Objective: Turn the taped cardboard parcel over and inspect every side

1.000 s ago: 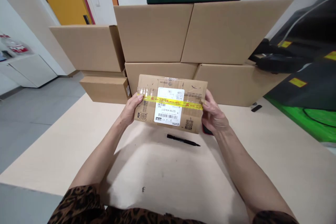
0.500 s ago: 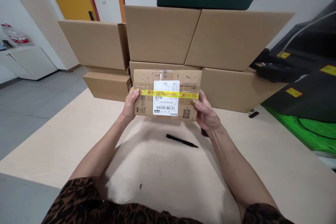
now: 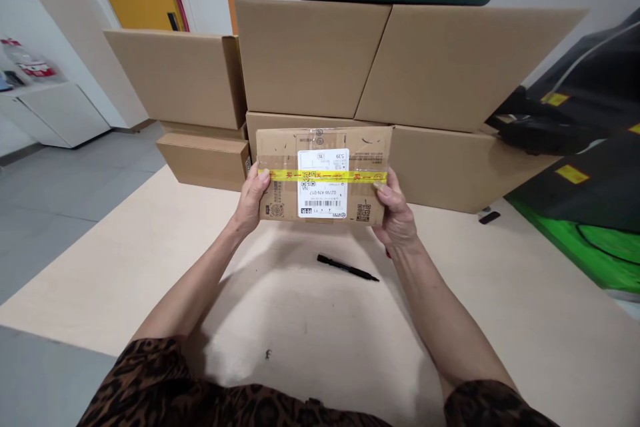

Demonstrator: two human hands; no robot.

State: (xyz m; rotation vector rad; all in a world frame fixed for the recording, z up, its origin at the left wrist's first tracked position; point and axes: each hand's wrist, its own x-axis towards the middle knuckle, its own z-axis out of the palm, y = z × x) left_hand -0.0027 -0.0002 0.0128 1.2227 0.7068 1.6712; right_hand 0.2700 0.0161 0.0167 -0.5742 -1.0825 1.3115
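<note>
Above worktop (image 3: 150, 273), cardboard parcel (image 3: 325, 197) held up by its short edges, fingers of L hand (image 3: 254, 199) and R hand (image 3: 397, 217) grasping it. Grip looks light; if fingers slip, parcel could drop onto pen (image 3: 347, 267).

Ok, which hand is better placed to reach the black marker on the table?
Right, probably: the right hand sits nearer the black marker than the left hand does, though both grip the cardboard parcel.
</note>
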